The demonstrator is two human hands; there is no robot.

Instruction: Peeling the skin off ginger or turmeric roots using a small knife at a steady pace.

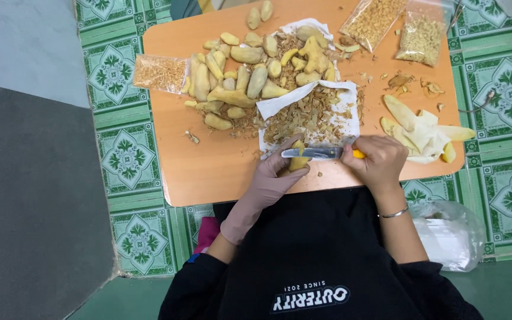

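My left hand point(274, 178), in a pale rubber glove, grips a small yellowish ginger piece point(297, 163) at the near edge of the low orange table point(208, 160). My bare right hand point(380, 160) holds a knife by its yellow handle, and the metal blade point(312, 153) lies across the ginger piece. Just beyond the hands, white paper point(348, 121) carries a heap of brown peelings point(306, 115). A pile of peeled ginger roots point(250, 77) covers the table's far middle.
Clear bags of chopped bits sit at far left point(160, 73) and far right point(374, 21), point(422, 38). A crumpled pale glove with ginger slices point(425, 130) lies right of the paper. A plastic bag point(448, 231) rests on the green tiled floor.
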